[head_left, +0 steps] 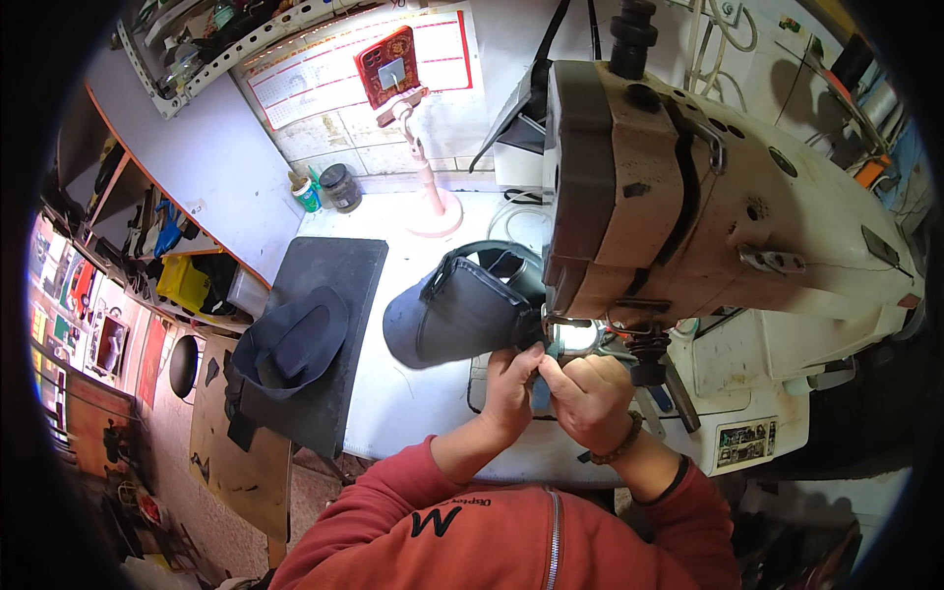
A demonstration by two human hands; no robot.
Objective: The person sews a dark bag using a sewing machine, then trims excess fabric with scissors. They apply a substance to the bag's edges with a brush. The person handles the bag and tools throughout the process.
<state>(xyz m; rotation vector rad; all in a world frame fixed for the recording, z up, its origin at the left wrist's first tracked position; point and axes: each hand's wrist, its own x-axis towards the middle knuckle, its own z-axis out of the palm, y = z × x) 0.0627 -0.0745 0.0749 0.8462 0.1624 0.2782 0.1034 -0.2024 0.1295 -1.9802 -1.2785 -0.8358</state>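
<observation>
white bench (pixel 398 413), part hidden by sewing m/c (pixel 629 187) | dark cap-like pc (pixel 438 320) on m/c's l, r end blocked | l hand (pixel 506 398), r hand (pixel 592 401): fingertips pinched nr pc, can't tell on what

Hands (pixel 594 403) beside cap (pixel 447 320), sewing machine (pixel 629 197)

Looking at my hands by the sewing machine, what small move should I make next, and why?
Perhaps ease the dark cap-like piece gently toward the lit spot under the sewing machine: your left hand and right hand meet near its right end, close to that spot.
</observation>
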